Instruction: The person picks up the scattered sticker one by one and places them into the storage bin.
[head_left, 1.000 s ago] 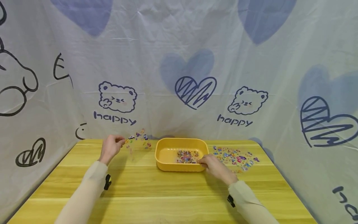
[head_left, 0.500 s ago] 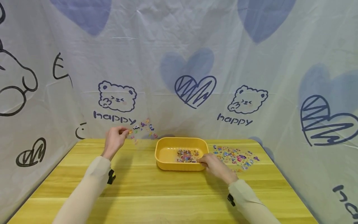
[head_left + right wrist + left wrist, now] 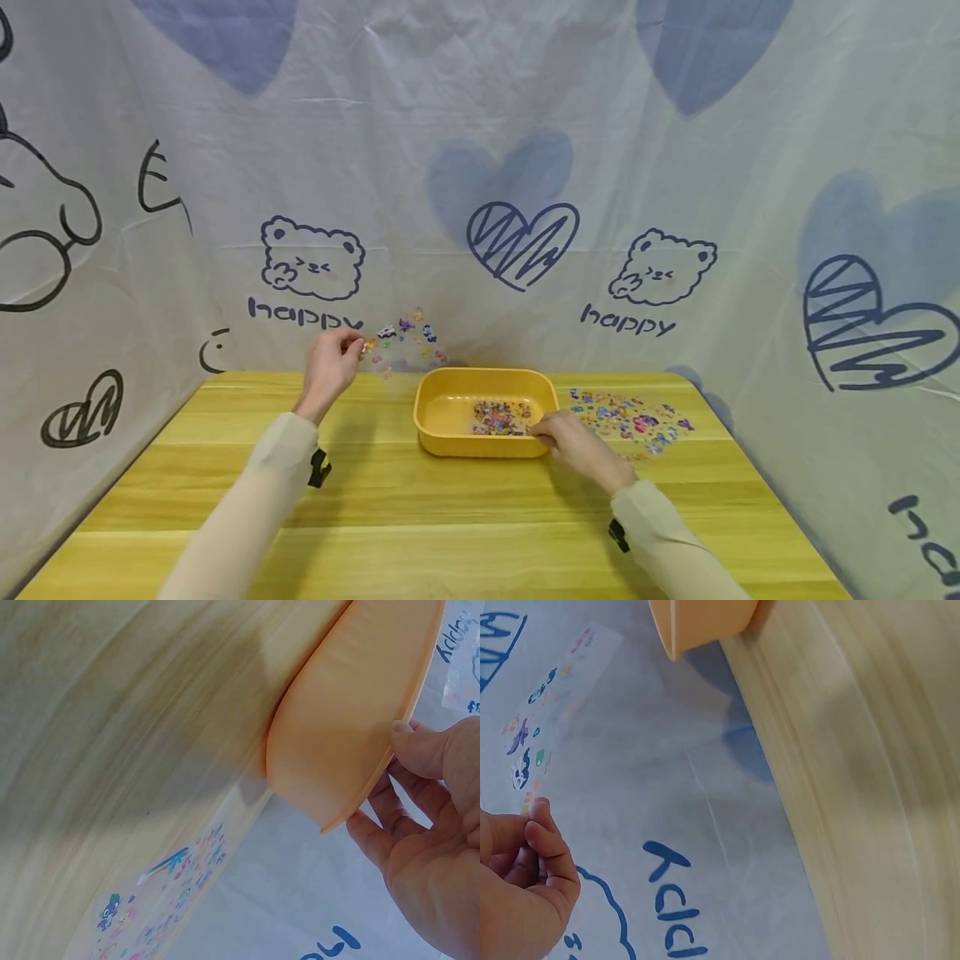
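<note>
My left hand (image 3: 332, 371) pinches one edge of a clear sticker sheet (image 3: 406, 325) between thumb and fingers. The sheet, printed with small colourful figures, hangs raised behind the table, left of the yellow plastic basin (image 3: 480, 447). In the left wrist view the sheet (image 3: 540, 694) stretches away from the fingertips, its far end near the basin's corner (image 3: 705, 626). My right hand (image 3: 581, 450) grips the basin's near right rim; the right wrist view shows the thumb on the rim (image 3: 375, 776) and the fingers curled on the other side. Several small colourful stickers (image 3: 501, 418) show inside the basin.
Another clear sticker sheet (image 3: 637, 423) lies on the wooden table (image 3: 450, 533) just right of the basin, partly behind my right hand. A white printed cloth (image 3: 405, 250) hangs along the table's back and sides.
My left hand has lifted the sticker sheet from low over the table and carried it up and rightward toward the basin. The right hand and basin stay in place.
</note>
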A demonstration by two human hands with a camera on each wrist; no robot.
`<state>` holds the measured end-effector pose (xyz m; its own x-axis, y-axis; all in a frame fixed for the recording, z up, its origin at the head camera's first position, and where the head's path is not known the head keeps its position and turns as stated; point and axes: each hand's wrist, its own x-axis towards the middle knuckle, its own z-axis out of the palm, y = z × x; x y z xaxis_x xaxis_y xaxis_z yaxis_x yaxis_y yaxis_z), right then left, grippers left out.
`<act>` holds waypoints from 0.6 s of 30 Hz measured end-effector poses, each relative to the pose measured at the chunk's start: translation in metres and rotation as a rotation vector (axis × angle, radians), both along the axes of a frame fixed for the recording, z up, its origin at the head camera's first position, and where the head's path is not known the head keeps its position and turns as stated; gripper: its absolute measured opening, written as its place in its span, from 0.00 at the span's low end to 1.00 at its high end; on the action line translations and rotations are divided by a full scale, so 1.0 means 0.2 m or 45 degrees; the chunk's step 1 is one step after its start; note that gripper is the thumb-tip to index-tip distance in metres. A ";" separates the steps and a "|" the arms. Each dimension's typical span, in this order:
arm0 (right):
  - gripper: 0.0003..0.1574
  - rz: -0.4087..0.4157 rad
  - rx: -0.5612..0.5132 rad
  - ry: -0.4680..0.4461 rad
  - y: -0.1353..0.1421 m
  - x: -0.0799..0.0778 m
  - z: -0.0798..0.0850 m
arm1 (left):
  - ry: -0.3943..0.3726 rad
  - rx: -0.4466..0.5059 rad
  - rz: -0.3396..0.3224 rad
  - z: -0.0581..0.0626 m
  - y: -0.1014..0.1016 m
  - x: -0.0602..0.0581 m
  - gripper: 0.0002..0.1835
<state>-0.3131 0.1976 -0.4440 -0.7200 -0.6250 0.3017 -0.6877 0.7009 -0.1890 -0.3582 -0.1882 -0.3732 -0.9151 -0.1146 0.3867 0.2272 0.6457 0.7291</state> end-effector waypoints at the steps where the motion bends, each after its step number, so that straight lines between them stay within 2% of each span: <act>1: 0.15 0.002 -0.001 0.001 0.00 0.00 0.00 | -0.010 0.000 -0.006 0.00 0.01 0.00 0.12; 8: 0.15 0.001 -0.005 -0.004 0.00 0.00 0.00 | -0.021 -0.007 -0.040 -0.02 0.10 -0.02 0.12; 11: 0.15 -0.007 -0.010 -0.021 0.00 0.00 0.00 | -0.018 -0.008 -0.078 -0.03 0.15 -0.03 0.11; 18: 0.16 -0.012 -0.001 -0.043 0.00 0.00 0.01 | -0.081 -0.039 -0.199 -0.09 0.29 -0.04 0.10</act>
<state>-0.3128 0.1975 -0.4429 -0.7358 -0.6177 0.2776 -0.6741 0.7072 -0.2130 -0.3656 -0.1296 -0.3916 -0.9437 0.0416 0.3282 0.2801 0.6283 0.7258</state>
